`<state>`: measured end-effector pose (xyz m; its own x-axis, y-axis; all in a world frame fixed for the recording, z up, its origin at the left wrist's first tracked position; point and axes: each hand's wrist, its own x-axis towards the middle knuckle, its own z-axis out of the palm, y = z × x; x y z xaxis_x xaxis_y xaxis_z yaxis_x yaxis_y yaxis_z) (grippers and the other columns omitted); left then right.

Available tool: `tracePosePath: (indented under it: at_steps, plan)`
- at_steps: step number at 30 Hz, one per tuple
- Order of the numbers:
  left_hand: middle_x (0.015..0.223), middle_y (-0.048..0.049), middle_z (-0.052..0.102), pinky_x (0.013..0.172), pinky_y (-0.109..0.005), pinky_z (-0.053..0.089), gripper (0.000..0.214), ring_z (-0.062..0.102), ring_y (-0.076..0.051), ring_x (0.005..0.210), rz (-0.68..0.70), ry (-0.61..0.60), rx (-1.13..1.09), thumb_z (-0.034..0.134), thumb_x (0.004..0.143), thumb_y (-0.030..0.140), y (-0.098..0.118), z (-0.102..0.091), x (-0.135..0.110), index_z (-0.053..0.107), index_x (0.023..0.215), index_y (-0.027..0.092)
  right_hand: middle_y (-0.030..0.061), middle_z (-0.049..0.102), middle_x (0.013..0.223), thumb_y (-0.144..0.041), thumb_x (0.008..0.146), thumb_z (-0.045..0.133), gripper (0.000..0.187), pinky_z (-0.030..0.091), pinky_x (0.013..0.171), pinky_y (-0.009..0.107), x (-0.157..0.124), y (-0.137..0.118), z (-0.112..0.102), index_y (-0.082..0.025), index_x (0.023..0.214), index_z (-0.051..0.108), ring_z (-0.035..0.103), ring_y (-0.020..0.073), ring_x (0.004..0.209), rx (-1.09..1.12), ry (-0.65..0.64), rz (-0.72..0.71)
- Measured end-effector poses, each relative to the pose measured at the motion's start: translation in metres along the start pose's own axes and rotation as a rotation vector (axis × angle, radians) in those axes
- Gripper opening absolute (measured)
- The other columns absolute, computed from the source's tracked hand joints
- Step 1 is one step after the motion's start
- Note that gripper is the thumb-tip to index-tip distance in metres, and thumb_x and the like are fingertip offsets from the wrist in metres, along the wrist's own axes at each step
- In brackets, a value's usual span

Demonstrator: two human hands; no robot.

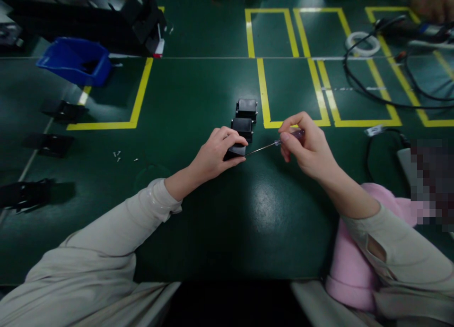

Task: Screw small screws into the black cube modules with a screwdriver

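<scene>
My left hand (219, 153) is closed around a small black box-shaped part (235, 151) on the green table (198, 95). My right hand (305, 145) pinches a thin screwdriver (275, 144) with a clear purple handle; its metal tip points left and meets the side of the held part. Two more black parts (246, 108) (242, 127) stand in a row just behind the held one.
A blue bin (75, 61) sits far left, with flat black pieces (49, 143) along the left edge and tiny screws (117, 155) nearby. Yellow tape boxes (289, 88) mark the table. Black cables (369, 93), a tape roll (362, 43) and another person's hand (431, 3) are at the back right. A pink cloth (349, 265) lies near me.
</scene>
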<state>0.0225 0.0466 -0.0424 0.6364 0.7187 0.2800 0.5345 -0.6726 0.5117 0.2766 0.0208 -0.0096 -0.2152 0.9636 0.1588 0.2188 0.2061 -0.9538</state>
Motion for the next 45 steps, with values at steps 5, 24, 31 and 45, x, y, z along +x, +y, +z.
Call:
tracePosePath:
  at_steps: [5, 24, 31, 45]
  plan:
    - [0.12, -0.0086, 0.059, 0.097, -0.042, 0.044, 0.027, 0.053, -0.026, 0.113, -0.011, -0.013, -0.003, 0.068, 0.091, 0.026, 0.0012, -0.0006, 0.0005, 0.059, 0.117, 0.021, -0.0088, 0.044, 0.05, -0.046, 0.097, 0.057, 0.026, 0.035, 0.042, 0.025, -0.0003, 0.0021, -0.0001, -0.023, 0.085, 0.052, 0.047, 0.0076, 0.04, -0.004, -0.009, -0.01]
    - [0.12, -0.0088, 0.059, 0.097, -0.043, 0.044, 0.029, 0.053, -0.026, 0.113, -0.013, -0.011, -0.001, 0.069, 0.09, 0.025, 0.001, -0.0004, 0.0, 0.06, 0.117, 0.021, -0.0084, 0.05, 0.054, -0.042, 0.097, 0.06, 0.02, 0.037, 0.045, 0.026, -0.0002, 0.0018, 0.0002, -0.024, 0.094, 0.051, 0.051, 0.0089, 0.044, 0.014, -0.015, 0.003]
    - [0.12, -0.0086, 0.059, 0.096, -0.042, 0.044, 0.029, 0.053, -0.027, 0.112, -0.017, -0.008, 0.002, 0.069, 0.091, 0.026, 0.0018, -0.0011, 0.0005, 0.06, 0.117, 0.021, -0.0099, 0.041, 0.047, -0.05, 0.095, 0.059, 0.031, 0.032, 0.041, 0.026, 0.0002, 0.001, 0.0003, -0.023, 0.083, 0.052, 0.044, 0.0073, 0.038, -0.026, -0.022, -0.003]
    - [0.12, -0.0084, 0.059, 0.097, -0.043, 0.044, 0.029, 0.054, -0.027, 0.113, -0.014, -0.01, 0.011, 0.069, 0.09, 0.025, 0.0012, -0.0002, 0.0003, 0.059, 0.117, 0.022, -0.0102, 0.04, 0.049, -0.051, 0.094, 0.061, 0.03, 0.032, 0.041, 0.026, 0.0006, 0.0025, 0.0005, -0.024, 0.085, 0.051, 0.044, 0.0072, 0.038, 0.023, -0.021, 0.007]
